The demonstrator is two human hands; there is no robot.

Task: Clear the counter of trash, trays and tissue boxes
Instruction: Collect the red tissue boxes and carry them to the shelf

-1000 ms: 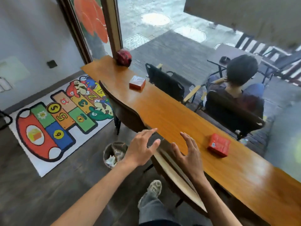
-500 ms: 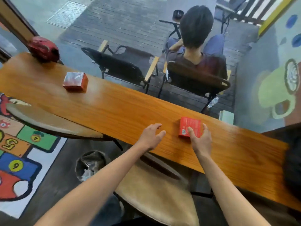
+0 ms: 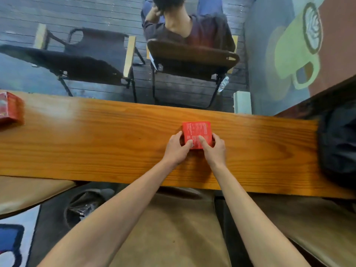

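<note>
Left hand (image 3: 178,147) and right hand (image 3: 213,149) clasp red box (image 3: 196,132) from near side, thumbs on top. Squeeze sides evenly, lift straight off counter (image 3: 96,143). Second box (image 3: 10,108) far left waits.

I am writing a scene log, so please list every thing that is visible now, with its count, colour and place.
tissue box: 1, red, on the counter, between both hands
second box: 1, red, counter's left edge, partly cut off
counter: 1, orange-brown wood, across the middle
dark bag: 1, black, counter's right end
chairs: 2, dark, beyond the counter; seated person in the right one
trash bin: 1, dark, on the floor below the counter
left hand: 1, on the box's left side
right hand: 1, on the box's right side
</note>
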